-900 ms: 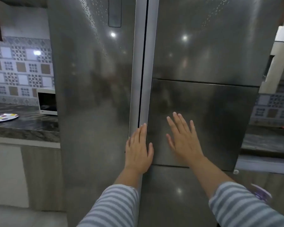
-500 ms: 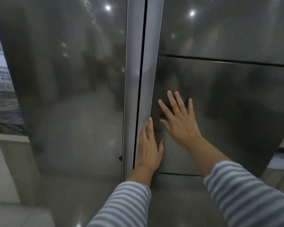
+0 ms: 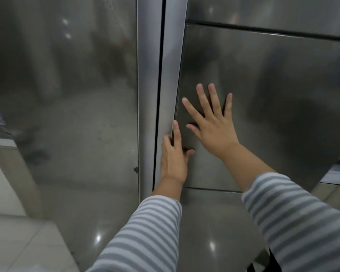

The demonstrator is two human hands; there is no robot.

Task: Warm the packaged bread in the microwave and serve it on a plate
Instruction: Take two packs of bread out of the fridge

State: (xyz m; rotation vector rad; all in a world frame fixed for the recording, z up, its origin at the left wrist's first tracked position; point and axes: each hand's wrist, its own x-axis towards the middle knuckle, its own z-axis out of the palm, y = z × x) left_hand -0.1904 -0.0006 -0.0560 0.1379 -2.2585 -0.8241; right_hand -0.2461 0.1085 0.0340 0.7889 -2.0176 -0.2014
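A steel fridge (image 3: 263,95) fills our view. Our left hand (image 3: 173,160) hooks its fingers into the upright left edge of the inset door panel (image 3: 253,79); our right hand (image 3: 214,122) lies flat and spread on it. The bread is nowhere visible, presumably inside

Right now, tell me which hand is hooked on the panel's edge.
The left hand: its fingers curl around the door panel edge, while the right hand lies flat, fingers spread.

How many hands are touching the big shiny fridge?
2. The left hand is at the left edge of the right door's panel, fingers at the edge. The right hand lies flat on that panel, fingers spread.
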